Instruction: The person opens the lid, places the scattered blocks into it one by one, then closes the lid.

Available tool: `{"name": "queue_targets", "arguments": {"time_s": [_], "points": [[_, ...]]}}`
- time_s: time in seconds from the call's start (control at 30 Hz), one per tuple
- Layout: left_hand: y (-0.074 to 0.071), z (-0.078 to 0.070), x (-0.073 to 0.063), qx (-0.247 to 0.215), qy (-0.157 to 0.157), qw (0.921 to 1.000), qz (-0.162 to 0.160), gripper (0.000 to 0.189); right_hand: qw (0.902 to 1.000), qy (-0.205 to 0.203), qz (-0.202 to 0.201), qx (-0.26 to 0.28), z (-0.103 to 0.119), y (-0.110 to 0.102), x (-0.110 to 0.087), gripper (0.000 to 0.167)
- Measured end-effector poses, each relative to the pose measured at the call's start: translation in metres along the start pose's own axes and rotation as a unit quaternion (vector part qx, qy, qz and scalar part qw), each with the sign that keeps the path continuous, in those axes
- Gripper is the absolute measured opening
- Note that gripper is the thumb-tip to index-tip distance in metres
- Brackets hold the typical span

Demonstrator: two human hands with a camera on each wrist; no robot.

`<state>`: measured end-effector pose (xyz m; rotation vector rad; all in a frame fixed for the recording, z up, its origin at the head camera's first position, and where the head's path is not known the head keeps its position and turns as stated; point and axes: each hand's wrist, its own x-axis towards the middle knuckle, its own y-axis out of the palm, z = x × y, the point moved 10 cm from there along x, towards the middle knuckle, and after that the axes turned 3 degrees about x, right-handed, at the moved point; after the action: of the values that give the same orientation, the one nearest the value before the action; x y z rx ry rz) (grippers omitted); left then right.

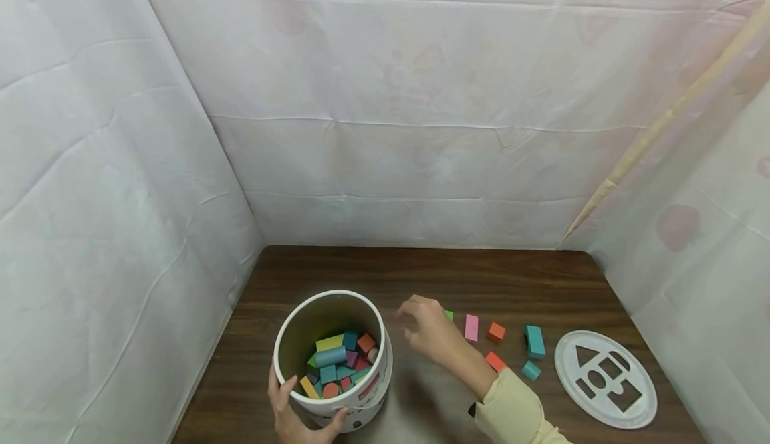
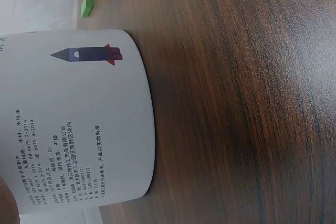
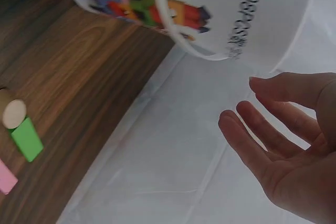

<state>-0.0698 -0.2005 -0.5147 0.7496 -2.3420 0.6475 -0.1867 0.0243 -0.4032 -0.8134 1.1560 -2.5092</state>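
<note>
A white round bucket (image 1: 374, 390) stands at the table's front left, filled partway with coloured building blocks (image 1: 331, 356). My left hand (image 1: 301, 424) holds the bucket low on its near left side, fingers along the wall and thumb across the front. Just right of the rim, my right hand (image 1: 430, 329) hovers with loosely bent fingers and nothing in them. The right wrist view shows this hand (image 3: 286, 140) with thumb and fingers apart, close to the printed bucket wall (image 3: 241, 19). Only a fingertip of the left hand shows in the left wrist view, at the edge.
Right of the hand lie a pink block (image 1: 471, 328), an orange block (image 1: 496, 332), a teal block (image 1: 534, 342) and others. A green block (image 3: 27, 139) touches a wooden cylinder (image 3: 14, 114). The white lid (image 1: 625, 414) with shaped holes lies far right. White sheets (image 1: 385, 163) surround the table.
</note>
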Motion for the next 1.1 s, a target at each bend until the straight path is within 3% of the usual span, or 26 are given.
{"name": "queue_targets", "arguments": {"time_s": [0.1,0.23,0.33,0.47,0.57,0.87,1.1], "points": [[0.000,0.000,0.000,0.000,0.001,1.0000,-0.001,0.100,0.9998,0.016,0.002,-0.012,-0.011,0.002,-0.003,0.024],[-0.001,-0.003,0.001,-0.002,0.028,0.9996,-0.010,0.098,0.9989,0.038,0.006,-0.028,-0.026,0.005,-0.008,0.024],[-0.004,-0.016,0.005,-0.010,0.046,0.9988,-0.017,0.095,0.9980,0.052,0.010,-0.033,-0.036,0.007,-0.011,0.024],[-0.003,-0.017,0.005,-0.006,0.040,0.9991,-0.014,0.094,0.9967,0.071,0.017,-0.034,-0.049,0.011,-0.016,0.023],[-0.001,-0.007,0.002,0.001,0.037,0.9993,-0.011,0.095,0.9958,0.081,0.022,-0.037,-0.060,0.015,-0.020,0.023],[0.000,-0.001,-0.001,0.003,0.030,0.9995,-0.005,0.098,0.9900,0.132,0.046,-0.023,-0.093,0.028,-0.034,0.025],[0.001,0.000,-0.001,0.000,0.033,0.9995,-0.002,0.100,0.9875,0.150,0.034,-0.036,-0.113,0.034,-0.042,0.025]]}}
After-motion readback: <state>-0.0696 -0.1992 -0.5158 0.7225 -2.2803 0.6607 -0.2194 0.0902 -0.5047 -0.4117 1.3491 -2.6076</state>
